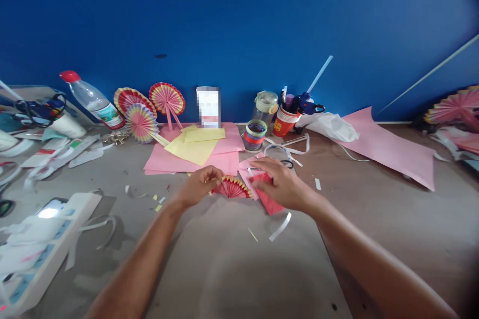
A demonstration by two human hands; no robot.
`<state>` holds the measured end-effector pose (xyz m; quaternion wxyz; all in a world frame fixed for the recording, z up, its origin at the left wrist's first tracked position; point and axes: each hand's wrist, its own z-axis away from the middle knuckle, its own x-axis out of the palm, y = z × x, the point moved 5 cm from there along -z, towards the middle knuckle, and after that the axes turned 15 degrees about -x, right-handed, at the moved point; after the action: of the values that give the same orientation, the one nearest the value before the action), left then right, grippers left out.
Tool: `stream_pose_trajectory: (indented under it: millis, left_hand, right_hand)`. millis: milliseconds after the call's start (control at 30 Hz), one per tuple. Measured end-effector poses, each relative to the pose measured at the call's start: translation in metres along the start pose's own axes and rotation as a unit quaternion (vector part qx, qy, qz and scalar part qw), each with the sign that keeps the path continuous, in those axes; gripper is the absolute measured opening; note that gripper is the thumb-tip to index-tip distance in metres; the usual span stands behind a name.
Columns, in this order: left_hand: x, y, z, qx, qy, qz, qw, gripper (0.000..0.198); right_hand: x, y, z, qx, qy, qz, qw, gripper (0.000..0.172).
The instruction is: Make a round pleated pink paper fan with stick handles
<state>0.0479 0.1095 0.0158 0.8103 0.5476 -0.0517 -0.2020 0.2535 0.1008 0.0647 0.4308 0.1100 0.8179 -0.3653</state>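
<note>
Your left hand (pixel 202 184) pinches pleated fan (pixel 235 188), nine-o'clock end | right hand (pixel 279 182) over red paper (pixel 272 203), fan's four o'clock, can't tell grip | likely handling pleats; needs steady pinch

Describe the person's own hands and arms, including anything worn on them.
The left hand and right hand are bare, without gloves. The left forearm and right forearm are uncovered as far as the picture shows, with no sleeves in view. No watch or bracelet shows at either wrist. Rings are too small to judge.
</note>
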Motion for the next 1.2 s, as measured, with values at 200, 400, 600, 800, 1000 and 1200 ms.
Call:
stream_pose_trajectory:
  millis: [200, 400, 600, 800, 1000, 1200]
  left_hand:
    - [0.003, 0.005, 0.004, 0.004, -0.038, 0.050, 0.998, 0.020]
    - [-0.011, 0.001, 0.001, 0.008, 0.021, 0.084, 0.996, 0.023]
    - [-0.009, 0.009, 0.005, 0.049, 0.011, 0.092, 0.995, 0.024]
    - [-0.005, 0.023, 0.018, 0.092, 0.058, 0.056, 0.992, 0.019]
    - [0.003, 0.036, 0.032, 0.173, 0.079, 0.035, 0.981, 0.012]
    - [0.015, 0.039, 0.038, 0.209, 0.085, 0.005, 0.974, 0.006]
  right_hand:
    - [0.032, -0.021, -0.025, 0.078, -0.016, -0.213, 0.974, 0.047]
    - [0.035, -0.017, -0.023, 0.136, -0.003, -0.239, 0.961, 0.056]
    - [0.045, -0.011, -0.022, 0.122, 0.012, -0.242, 0.962, 0.024]
    - [0.052, 0.013, -0.020, 0.172, 0.100, -0.397, 0.896, 0.016]
    - [0.052, 0.025, -0.020, 0.142, 0.174, -0.572, 0.789, 0.016]
    - [0.048, 0.026, -0.019, 0.056, 0.131, -0.556, 0.819, 0.022]
